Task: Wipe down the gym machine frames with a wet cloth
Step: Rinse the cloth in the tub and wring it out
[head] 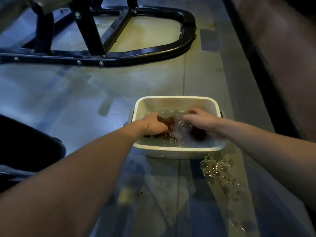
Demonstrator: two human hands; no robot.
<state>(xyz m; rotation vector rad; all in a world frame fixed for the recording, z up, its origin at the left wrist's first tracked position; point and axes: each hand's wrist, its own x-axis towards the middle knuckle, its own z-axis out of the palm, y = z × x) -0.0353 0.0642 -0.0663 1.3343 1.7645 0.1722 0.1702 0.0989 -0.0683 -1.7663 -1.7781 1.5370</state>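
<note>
The task looks to be at the soaking stage: the left hand [154, 124] grips the dark cloth [168, 123] underwater in the tub [177, 100], the blurred right hand [199, 118] seems loosely spread, and the black frame [145, 53] awaits wiping.

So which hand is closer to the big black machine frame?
Left. The left hand is in the tub's left side, toward the black frame; the right hand is farther right.
</note>
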